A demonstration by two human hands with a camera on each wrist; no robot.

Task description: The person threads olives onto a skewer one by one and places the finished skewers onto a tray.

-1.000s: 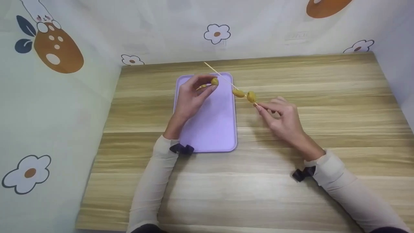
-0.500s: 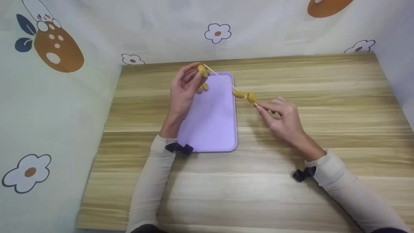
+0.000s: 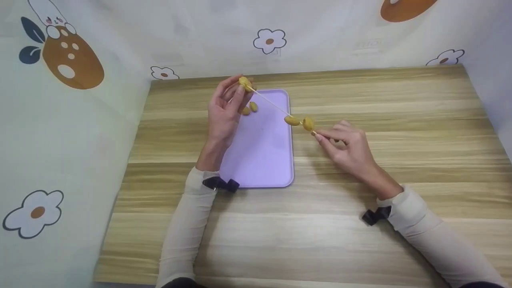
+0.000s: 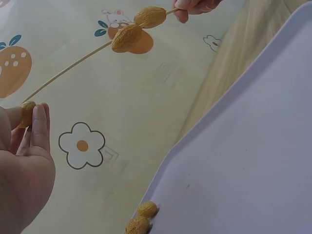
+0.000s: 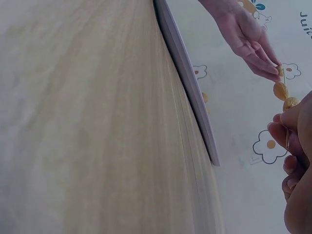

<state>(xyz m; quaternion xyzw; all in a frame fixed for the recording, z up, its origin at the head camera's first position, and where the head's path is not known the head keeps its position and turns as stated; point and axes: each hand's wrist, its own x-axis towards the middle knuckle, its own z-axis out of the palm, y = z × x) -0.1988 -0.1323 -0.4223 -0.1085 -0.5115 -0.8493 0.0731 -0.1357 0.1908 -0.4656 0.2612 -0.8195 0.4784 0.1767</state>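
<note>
A thin skewer (image 3: 272, 103) is pinched near one end by the right hand (image 3: 349, 146), with two threaded wrinkled fruits (image 3: 308, 124) close to the fingers, and is held slanting above the right edge of the lilac tray (image 3: 264, 160). A third fruit (image 3: 243, 82) is pinched by the left hand (image 3: 223, 114) at the skewer's other end; piercing cannot be confirmed. Two loose fruits (image 3: 253, 107) are carried by the tray toward its far edge.

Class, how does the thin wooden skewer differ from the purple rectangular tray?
The skewer is pale and narrow; the tray is purple and broad. The skewer slants, pinched in the right hand; the tray lies flat on the wood-grained table. Both bear yellowish oval pieces.
</note>
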